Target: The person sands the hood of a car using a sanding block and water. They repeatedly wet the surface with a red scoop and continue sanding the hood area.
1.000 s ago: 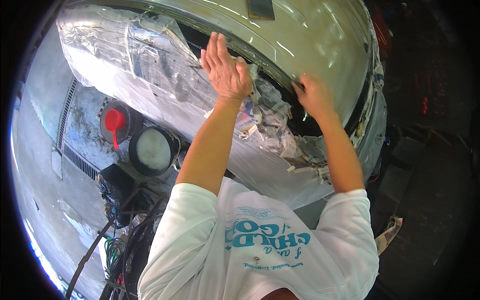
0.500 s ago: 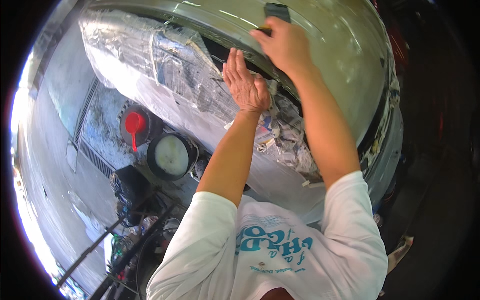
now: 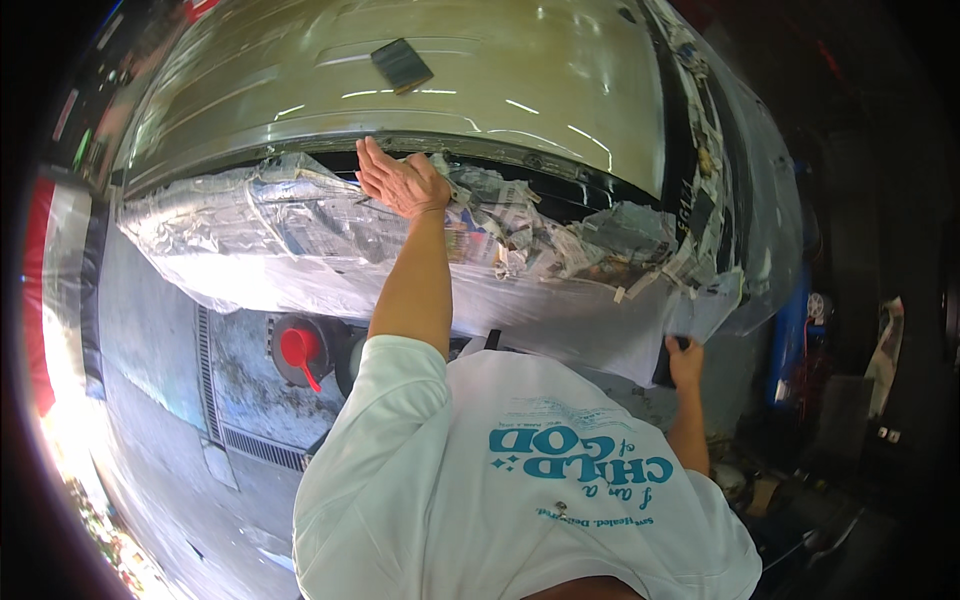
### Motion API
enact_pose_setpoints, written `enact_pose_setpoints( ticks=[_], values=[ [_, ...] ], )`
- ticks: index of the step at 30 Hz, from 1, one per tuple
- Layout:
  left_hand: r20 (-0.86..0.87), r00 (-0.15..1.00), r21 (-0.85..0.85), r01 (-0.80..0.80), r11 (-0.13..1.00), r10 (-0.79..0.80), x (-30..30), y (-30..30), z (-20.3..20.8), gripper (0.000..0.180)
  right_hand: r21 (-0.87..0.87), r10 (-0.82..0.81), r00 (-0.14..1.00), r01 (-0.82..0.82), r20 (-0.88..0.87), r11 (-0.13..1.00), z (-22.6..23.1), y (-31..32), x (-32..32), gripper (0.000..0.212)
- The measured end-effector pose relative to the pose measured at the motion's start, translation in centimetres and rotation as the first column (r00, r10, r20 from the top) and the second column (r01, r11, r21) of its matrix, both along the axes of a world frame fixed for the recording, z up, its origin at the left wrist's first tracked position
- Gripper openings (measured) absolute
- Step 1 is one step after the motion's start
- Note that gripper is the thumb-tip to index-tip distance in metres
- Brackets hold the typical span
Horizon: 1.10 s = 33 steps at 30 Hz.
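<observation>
A wide olive-beige vehicle panel (image 3: pixel 520 70), wet and glossy, spans the far side. On it lies a dark square sheet (image 3: pixel 402 66) with a tan edge, like sandpaper, touched by neither hand. My left hand (image 3: pixel 402 182) rests with fingers stretched along the panel's near edge, over newspaper masking (image 3: pixel 520 220) and clear plastic sheeting (image 3: pixel 300 235). At the right, low beside the hanging plastic, my right hand (image 3: pixel 686 360) is closed on a black block-like object (image 3: pixel 664 364); its exact kind is hard to make out.
Down on the floor at the left, a red dipper (image 3: pixel 300 348) sits on a dark round container (image 3: pixel 325 370). A second dark bucket (image 3: pixel 350 365) is mostly hidden behind my left arm. A drain grate (image 3: pixel 262 448) runs across the concrete. Something blue (image 3: pixel 792 340) stands at the right.
My right hand has come off the panel and dropped to the lower right. The dark sheet now lies loose on the panel. The view has turned; my left hand stays at the edge.
</observation>
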<state>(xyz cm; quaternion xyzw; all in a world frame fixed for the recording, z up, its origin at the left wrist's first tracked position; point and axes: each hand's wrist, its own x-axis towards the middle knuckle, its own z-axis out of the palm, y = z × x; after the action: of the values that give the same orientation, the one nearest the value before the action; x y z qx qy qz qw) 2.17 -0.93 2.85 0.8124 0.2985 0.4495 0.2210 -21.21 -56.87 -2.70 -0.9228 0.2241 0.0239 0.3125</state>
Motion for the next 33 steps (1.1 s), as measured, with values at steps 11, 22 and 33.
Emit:
enact_pose_setpoints(
  ticks=[11,22,33],
  values=[
    [-0.028,0.999,-0.016,0.042,0.999,-0.042,-0.4,-0.1,0.5,0.067,-0.006,-0.474,0.786,0.514,-0.397,0.858,-13.8,3.3,-34.8,0.060],
    [0.003,0.980,-0.239,0.195,0.951,-0.200,-2.5,0.4,4.1,0.054,-0.020,-0.542,0.812,0.552,-0.217,0.834,-9.3,9.5,-31.3,0.052],
    [0.232,-0.709,-0.374,0.567,-0.734,-0.666,-21.1,-2.5,26.6,0.026,-0.013,-0.451,0.879,0.455,-0.156,0.890,-6.0,10.2,-25.4,0.044]
  ],
)
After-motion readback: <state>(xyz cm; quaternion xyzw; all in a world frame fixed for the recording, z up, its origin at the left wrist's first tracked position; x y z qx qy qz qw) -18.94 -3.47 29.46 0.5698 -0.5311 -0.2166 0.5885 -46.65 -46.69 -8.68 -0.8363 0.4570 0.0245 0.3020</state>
